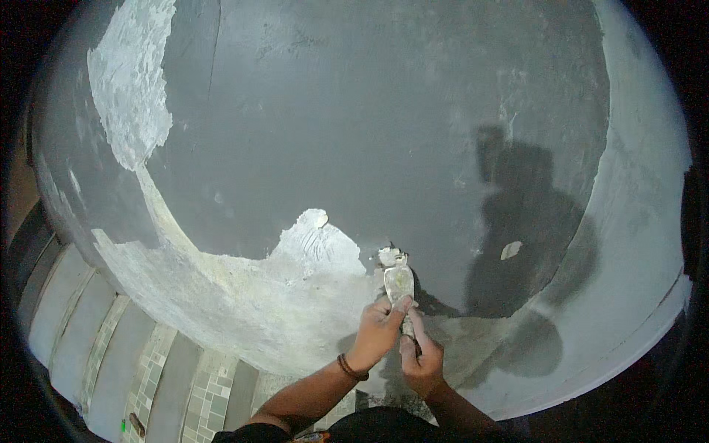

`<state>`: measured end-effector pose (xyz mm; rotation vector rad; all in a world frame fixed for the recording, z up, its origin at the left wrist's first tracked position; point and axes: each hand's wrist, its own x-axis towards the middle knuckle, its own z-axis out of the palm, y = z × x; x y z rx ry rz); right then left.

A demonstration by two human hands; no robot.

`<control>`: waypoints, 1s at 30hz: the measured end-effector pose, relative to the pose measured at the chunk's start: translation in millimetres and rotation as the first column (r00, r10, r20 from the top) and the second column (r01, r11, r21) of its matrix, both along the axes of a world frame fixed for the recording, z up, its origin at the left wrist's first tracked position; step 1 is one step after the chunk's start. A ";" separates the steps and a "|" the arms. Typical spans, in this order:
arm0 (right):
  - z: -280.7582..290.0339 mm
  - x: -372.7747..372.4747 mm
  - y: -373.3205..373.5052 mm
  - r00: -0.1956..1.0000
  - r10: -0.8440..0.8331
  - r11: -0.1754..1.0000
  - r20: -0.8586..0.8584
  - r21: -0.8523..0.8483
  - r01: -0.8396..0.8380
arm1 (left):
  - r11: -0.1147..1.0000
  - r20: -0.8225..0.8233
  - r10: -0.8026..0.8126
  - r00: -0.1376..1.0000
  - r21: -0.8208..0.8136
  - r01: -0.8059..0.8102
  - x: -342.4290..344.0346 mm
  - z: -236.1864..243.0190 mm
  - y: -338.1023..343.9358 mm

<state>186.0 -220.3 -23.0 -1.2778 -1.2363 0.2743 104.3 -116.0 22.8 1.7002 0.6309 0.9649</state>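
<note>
My left hand [377, 332] and my right hand [423, 363] are both closed around one scraper [399, 282], the left higher up near its blade, the right lower on the handle. The tool points up the wall [354, 133], its broad end whitened with residue. At its tip, the edge of the dark grey coating [436, 251] is broken and ragged, with pale flakes against the blade. Left of the tool, a bare white patch [317, 247] shows where no grey coating covers the surface. The handle is mostly hidden by my fingers.
Tiled stairs [155, 362] descend at the lower left, with a small brown object [136, 424] on a step. Another bare white patch [133, 81] is at the upper left. My shadow [528, 221] falls on the wall at right, over a small pale chip mark [511, 250].
</note>
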 end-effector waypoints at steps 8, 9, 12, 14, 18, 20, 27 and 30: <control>-4.8 4.0 8.6 0.995 -0.070 0.989 0.072 0.136 0.060 | 0.999 0.066 -0.040 0.997 0.011 0.039 5.1 1.6 -2.0; -6.6 3.7 8.9 0.995 -0.080 0.984 0.067 0.163 0.068 | 0.999 0.058 -0.038 0.998 -0.009 0.038 5.7 0.8 -1.8; -11.2 4.6 7.5 0.999 -0.048 0.998 -0.021 0.034 0.049 | 0.999 0.064 -0.048 0.997 -0.015 0.049 8.3 -2.2 2.0; -12.8 4.3 7.2 0.999 -0.030 1.000 -0.040 -0.009 0.030 | 0.999 0.063 -0.043 0.997 0.009 0.043 8.0 -5.4 2.4; -10.7 4.6 10.7 0.979 -0.145 0.971 0.146 0.209 0.112 | 0.998 0.039 -0.015 0.999 0.065 0.012 7.9 -12.0 1.8; -8.9 5.0 9.7 0.977 -0.152 0.973 0.148 0.197 0.122 | 0.999 0.032 -0.020 0.999 0.036 0.019 8.8 -14.8 2.0; -14.3 4.9 -3.8 0.998 -0.048 0.998 -0.040 -0.040 0.047 | 0.995 -0.022 -0.032 0.999 -0.093 0.030 12.0 -18.6 -1.6; -19.6 4.4 1.2 0.995 -0.092 0.995 0.035 0.048 0.090 | 1.000 0.017 -0.022 1.000 -0.006 0.022 9.2 -18.4 -4.1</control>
